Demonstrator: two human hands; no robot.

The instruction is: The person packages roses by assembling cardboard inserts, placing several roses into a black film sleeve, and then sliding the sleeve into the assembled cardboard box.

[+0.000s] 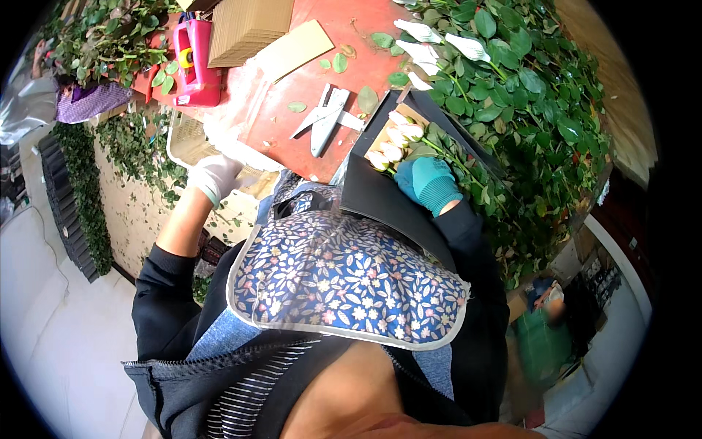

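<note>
My right hand (428, 184), in a teal knit glove, rests over the stems just below several pale pink roses (396, 141); its fingers are mostly hidden, so I cannot tell its grip. The roses lie on a piece of cardboard in a black angled holder (395, 203) at the table's edge. My left hand (215, 174), in a white glove, hovers above a cream plastic basket (184, 144); its fingers look curled, but blur hides whether they hold anything. Between the hands and farther up, a grey metal stapler-like tool (327, 120) lies on the red tabletop (296, 123).
A pink tape dispenser (198, 82) stands at the upper left beside stacked cardboard sheets (247, 30). White-wrapped blooms (466, 46) lie among the heaped leafy stems (526, 110) at right. More foliage (115, 44) covers the upper left. A person (548, 307) is at the lower right.
</note>
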